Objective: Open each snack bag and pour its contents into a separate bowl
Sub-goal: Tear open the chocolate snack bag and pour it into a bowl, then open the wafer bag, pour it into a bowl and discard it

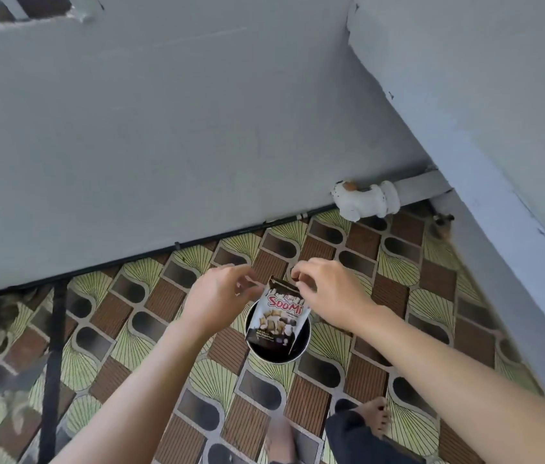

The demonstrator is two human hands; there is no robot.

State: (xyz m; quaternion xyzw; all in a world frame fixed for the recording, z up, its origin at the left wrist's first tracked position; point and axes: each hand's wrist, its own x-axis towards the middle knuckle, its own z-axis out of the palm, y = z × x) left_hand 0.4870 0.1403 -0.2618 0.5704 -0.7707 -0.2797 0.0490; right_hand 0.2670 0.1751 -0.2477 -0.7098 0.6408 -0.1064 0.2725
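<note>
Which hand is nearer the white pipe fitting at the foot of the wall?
Right. The right hand, pinching the top right of the snack bag, lies below and left of the white pipe fitting; the left hand, at the bag's top left, is farther off.

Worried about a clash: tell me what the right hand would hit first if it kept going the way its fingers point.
The snack bag: the right hand points leftward, fingers already at the bag's top corner. Past that, probably the left hand, though depth is unclear.
</note>
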